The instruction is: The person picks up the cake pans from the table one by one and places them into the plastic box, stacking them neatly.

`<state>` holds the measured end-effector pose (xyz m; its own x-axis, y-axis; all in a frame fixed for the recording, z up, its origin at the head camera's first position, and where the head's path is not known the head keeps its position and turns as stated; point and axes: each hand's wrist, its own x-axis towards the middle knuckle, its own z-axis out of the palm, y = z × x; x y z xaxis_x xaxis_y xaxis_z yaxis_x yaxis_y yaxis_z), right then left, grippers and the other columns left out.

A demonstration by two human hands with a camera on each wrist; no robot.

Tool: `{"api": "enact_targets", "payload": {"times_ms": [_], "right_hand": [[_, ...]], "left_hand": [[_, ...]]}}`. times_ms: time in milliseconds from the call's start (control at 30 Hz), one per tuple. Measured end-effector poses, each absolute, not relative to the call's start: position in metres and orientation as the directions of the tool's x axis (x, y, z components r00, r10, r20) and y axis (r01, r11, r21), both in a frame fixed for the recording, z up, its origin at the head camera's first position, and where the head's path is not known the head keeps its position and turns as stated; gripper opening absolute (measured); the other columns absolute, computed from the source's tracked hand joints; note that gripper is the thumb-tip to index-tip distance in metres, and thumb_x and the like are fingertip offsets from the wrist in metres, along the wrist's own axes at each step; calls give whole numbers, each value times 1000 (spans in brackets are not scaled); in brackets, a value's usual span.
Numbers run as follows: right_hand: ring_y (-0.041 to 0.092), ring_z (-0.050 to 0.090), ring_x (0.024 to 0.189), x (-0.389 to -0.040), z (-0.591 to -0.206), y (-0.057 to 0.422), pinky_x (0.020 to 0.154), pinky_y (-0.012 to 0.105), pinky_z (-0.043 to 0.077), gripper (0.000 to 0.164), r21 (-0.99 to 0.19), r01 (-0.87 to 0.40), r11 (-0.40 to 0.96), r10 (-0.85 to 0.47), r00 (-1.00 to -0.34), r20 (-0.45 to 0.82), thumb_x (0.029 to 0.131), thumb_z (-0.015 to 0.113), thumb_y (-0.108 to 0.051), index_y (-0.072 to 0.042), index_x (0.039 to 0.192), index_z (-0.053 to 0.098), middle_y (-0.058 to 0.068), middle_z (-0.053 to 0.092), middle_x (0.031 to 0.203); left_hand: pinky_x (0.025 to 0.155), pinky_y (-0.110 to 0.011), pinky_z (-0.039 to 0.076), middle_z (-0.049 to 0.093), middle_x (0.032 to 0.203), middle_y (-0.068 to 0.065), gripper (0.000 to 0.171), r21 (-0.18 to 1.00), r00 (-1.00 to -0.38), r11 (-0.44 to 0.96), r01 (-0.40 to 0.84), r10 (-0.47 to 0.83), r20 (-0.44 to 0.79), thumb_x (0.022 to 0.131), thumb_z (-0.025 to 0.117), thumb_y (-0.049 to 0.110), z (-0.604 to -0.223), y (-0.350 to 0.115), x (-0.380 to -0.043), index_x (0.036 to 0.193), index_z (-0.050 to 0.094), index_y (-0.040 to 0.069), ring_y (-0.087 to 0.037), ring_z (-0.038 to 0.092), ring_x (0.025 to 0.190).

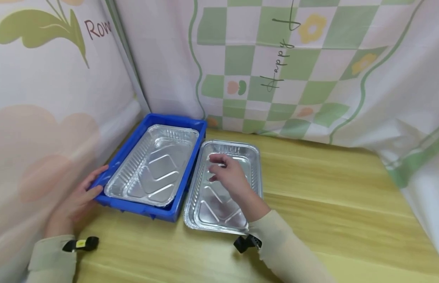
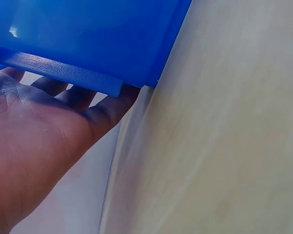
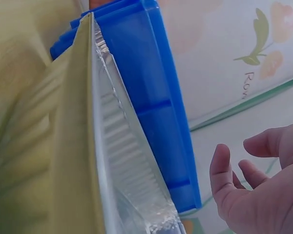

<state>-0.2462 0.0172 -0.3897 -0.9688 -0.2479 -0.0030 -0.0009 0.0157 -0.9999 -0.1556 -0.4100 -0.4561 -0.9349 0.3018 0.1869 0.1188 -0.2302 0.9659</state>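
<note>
A blue plastic bin [image 1: 143, 210] stands at the left of the table, with a rectangular foil tray [image 1: 162, 165] lying inside it. My left hand [image 1: 76, 202] grips the bin's near left corner. In the left wrist view its fingers [image 2: 115, 105] hook behind the rim of the bin [image 2: 88, 39]. A second foil tray [image 1: 212, 196] sits on the table along the bin's right side. Over this tray hovers my right hand [image 1: 231, 175], its fingers loosely bent and nothing held. The right wrist view shows the hand [image 3: 263, 180] apart from the tray's side [image 3: 127, 146].
A wooden table [image 1: 311, 220] extends to the right of the trays. White curtains with printed flowers and green checks [image 1: 269, 59] hang behind and at the left [image 1: 46, 98], close to the bin. Each wrist carries a black strap mount [image 1: 248, 243].
</note>
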Motion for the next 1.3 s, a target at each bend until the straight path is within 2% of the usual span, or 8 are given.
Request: {"api": "enact_targets", "payload": {"times_ms": [300, 533, 1100, 1300], "right_hand": [[21, 59, 87, -249, -379, 45, 71, 33, 57, 35, -999, 7, -33, -214, -977, 1, 88, 58, 5, 9, 123, 56, 17, 58, 119], [17, 56, 86, -249, -375, 68, 71, 30, 56, 33, -998, 20, -62, -195, -981, -7, 90, 55, 6, 11, 123, 54, 13, 55, 112], [19, 56, 89, -251, -395, 122, 77, 31, 56, 32, -997, 73, -4, -142, -987, -72, 94, 55, 1, 8, 125, 52, 13, 54, 108], [26, 56, 98, -250, -403, 143, 81, 34, 55, 34, -996, 77, 52, -138, -987, -83, 96, 56, -5, 8, 127, 51, 19, 53, 113]], "left_hand": [[82, -32, 55, 54, 128, -3, 55, 963, -933, -245, 116, 305, 190, 105, 31, -2, -454, -411, -154, 154, 31, 21, -17, 64, 102], [81, -33, 56, 54, 128, -4, 55, 959, -929, -254, 124, 311, 202, 105, 31, -2, -455, -413, -152, 154, 31, 21, -18, 64, 102], [83, -31, 55, 54, 127, -1, 53, 961, -936, -252, 115, 295, 189, 105, 33, 0, -451, -406, -148, 153, 34, 23, -16, 63, 104], [84, -30, 54, 54, 128, -2, 53, 964, -939, -241, 116, 290, 186, 105, 34, 1, -450, -403, -150, 154, 32, 22, -15, 63, 105]]}}
